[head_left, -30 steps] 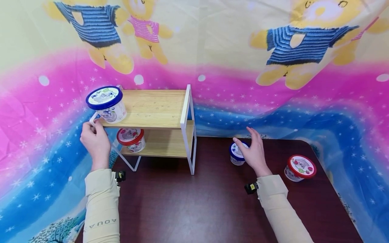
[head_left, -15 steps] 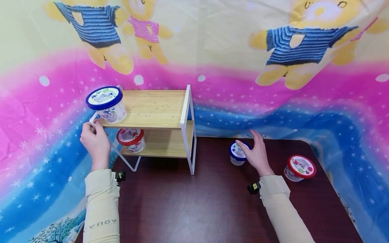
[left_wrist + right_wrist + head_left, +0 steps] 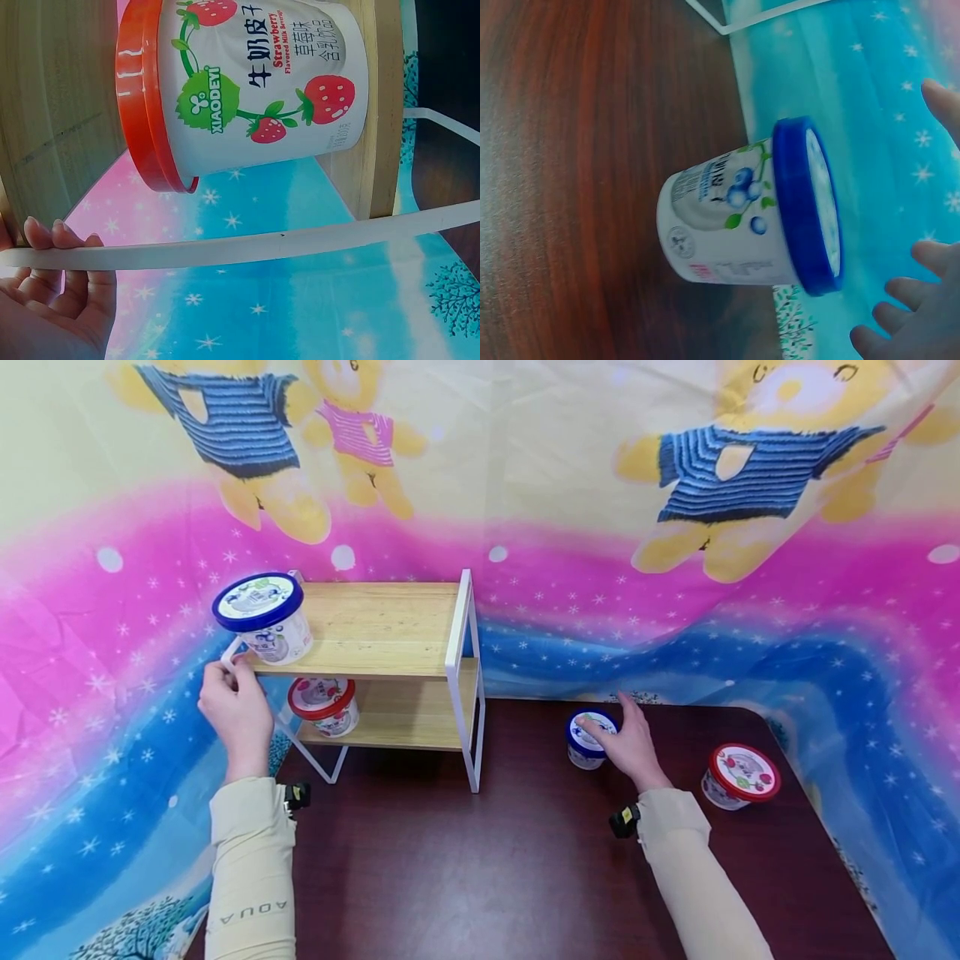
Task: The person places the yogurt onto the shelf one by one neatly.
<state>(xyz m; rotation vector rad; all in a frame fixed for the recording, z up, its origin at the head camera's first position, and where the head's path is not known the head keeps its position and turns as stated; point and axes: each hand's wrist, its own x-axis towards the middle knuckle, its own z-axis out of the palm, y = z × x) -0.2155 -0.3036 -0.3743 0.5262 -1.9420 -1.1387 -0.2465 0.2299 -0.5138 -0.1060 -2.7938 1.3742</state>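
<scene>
My left hand (image 3: 236, 714) grips the white metal frame of a two-tier wooden shelf (image 3: 382, 627) at its front left corner. In the left wrist view, curled fingers (image 3: 64, 234) wrap the white bar. A large blue-lidded tub (image 3: 270, 627) stands on the top board, just above that hand. Below it, on the lower board, sits a red-lidded strawberry milk tub (image 3: 270, 90). On the table, my right hand (image 3: 633, 747) hovers by a smaller-looking blue-lidded blueberry tub (image 3: 727, 217). Its thumb and fingers are spread apart, and the right wrist view shows a gap between them and the lid.
A second red-lidded tub (image 3: 738, 777) stands on the dark wooden table (image 3: 480, 877), right of my right hand. A patterned cloth with bears and snowflakes (image 3: 555, 560) hangs behind and along both sides. The shelf's right frame (image 3: 461, 677) stands between the shelf boards and the blueberry tub.
My right hand has lowered a little beside the blueberry tub, and its thumb now overlaps the lid in the head view. The left hand and the tubs have stayed put.
</scene>
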